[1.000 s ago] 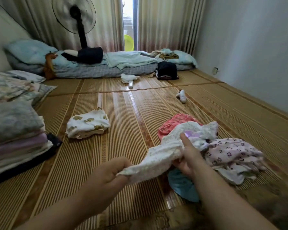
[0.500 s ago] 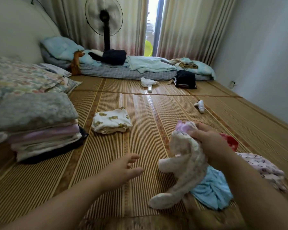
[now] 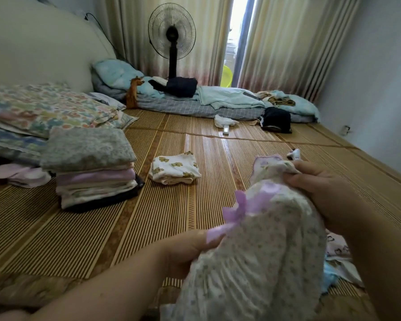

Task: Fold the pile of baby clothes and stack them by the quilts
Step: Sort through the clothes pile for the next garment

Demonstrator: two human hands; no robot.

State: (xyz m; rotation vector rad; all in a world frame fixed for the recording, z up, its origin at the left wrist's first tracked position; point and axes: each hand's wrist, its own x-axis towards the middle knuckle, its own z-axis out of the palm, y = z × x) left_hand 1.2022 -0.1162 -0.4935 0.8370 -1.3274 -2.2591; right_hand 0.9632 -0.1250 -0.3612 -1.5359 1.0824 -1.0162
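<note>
Two hands share one garment here: a white, small-flowered cotton baby garment with lilac ribbon trim, lifted off the striped bamboo floor mat in the lower right of the frame. The right hand has its grip closed on the top edge, up near the lilac-edged collar, while the left hand pinches the cloth lower down, by a lilac ribbon end. The garment's long axis therefore runs from upper right, at the right hand, down towards the bottom centre of the frame, and it hangs bunched rather than spread.

The move ahead probably turns on this: the folded cream baby garment with brown bear print lies on the mat up and to the left of both grips, just right of the stack of folded quilts at centre left. The left hand is the nearer to that spot. Unfolded clothes, pink-printed and light blue, peek out at the lower right behind the right forearm.

No brand, label or legible writing shows anywhere.
</note>
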